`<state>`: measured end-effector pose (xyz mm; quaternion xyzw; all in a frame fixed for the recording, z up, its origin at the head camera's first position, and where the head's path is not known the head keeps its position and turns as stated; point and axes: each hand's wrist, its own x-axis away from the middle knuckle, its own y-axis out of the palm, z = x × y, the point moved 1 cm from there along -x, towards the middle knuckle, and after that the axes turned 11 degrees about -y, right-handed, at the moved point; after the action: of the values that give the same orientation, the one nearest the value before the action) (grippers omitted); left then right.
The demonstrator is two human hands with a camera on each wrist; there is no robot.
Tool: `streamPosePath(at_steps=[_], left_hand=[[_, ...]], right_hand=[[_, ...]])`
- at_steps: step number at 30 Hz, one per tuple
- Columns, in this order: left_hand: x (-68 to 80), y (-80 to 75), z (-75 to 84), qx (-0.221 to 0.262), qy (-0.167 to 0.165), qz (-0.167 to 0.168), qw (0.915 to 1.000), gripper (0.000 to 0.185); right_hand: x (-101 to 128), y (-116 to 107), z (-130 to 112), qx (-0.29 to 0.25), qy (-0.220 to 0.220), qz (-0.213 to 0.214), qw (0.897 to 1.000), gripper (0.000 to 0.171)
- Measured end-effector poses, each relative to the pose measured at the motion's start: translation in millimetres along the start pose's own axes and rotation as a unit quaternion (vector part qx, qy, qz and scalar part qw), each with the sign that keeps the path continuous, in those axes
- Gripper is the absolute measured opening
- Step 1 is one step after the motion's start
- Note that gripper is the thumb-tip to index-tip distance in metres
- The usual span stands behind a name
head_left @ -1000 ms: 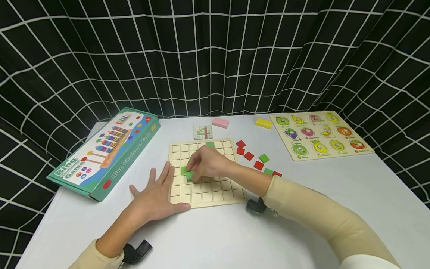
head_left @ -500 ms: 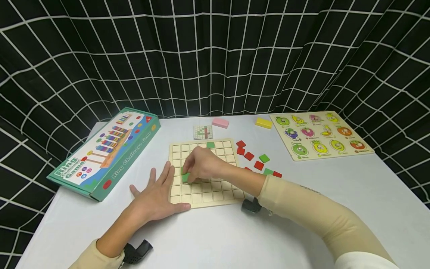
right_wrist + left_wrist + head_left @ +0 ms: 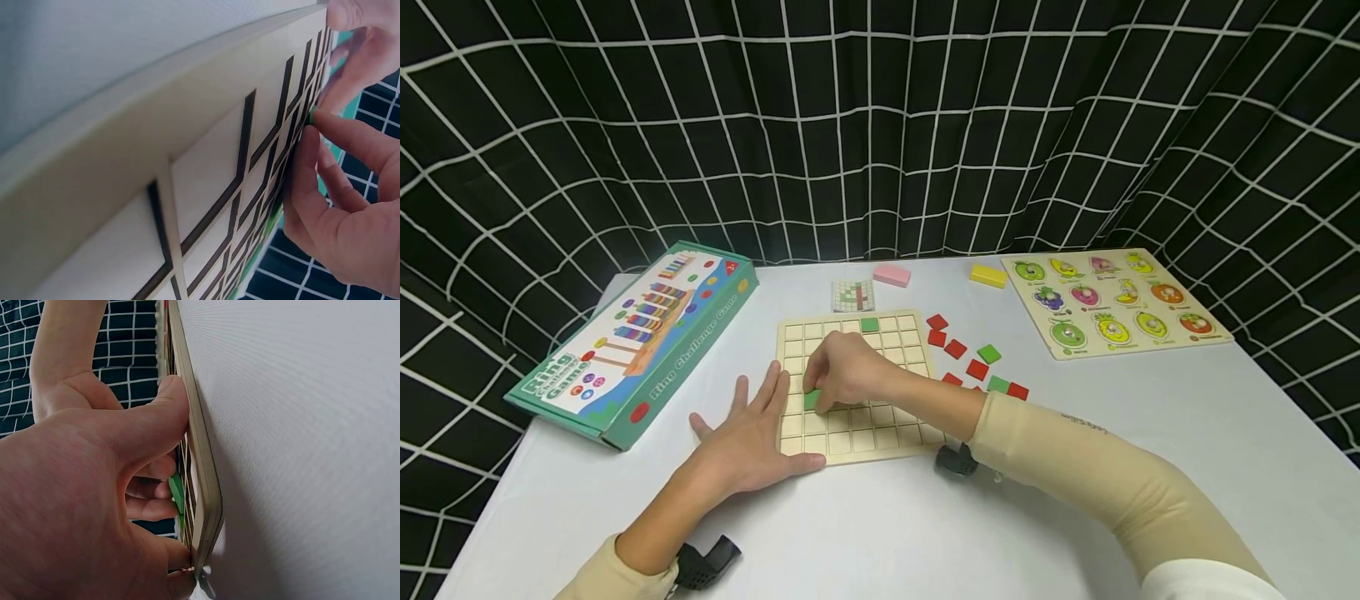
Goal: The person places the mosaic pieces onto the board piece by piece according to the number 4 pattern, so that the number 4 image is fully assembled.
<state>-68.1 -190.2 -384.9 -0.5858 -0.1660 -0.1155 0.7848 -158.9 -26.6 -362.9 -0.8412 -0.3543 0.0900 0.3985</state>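
In the head view my right hand (image 3: 850, 371) pinches a green square tile (image 3: 812, 400) low over the left part of a wooden grid board (image 3: 865, 437). The left wrist view shows this tile (image 3: 176, 492) tilted against the board's face. Its fingers hide the cells just behind. Another green tile (image 3: 869, 324) sits in a cell of the board's top row. My left hand (image 3: 741, 450) lies with fingers spread at the board's lower left corner, thumb along the front edge and fingertips at the left side.
Several red tiles (image 3: 977, 369) and a few green tiles (image 3: 988, 353) lie right of the board. Behind it are a pattern card (image 3: 853, 296), a pink block (image 3: 892, 275) and a yellow block (image 3: 988, 276). A game box (image 3: 632, 342) stands left, a fruit puzzle (image 3: 1116, 304) right.
My right hand has shifted left and slightly toward me with the green tile. A second green tile, seen beside it before, is now hidden by the fingers. The left hand has stayed put.
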Motion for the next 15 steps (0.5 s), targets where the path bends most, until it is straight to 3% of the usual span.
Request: streamPosePath(at_steps=[15], left_hand=[[0.5,0.1,0.7,-0.004,-0.001,0.002,1.0,0.129]], right_hand=[[0.9,-0.7,0.2,-0.008,-0.005,-0.006,1.0,0.026]])
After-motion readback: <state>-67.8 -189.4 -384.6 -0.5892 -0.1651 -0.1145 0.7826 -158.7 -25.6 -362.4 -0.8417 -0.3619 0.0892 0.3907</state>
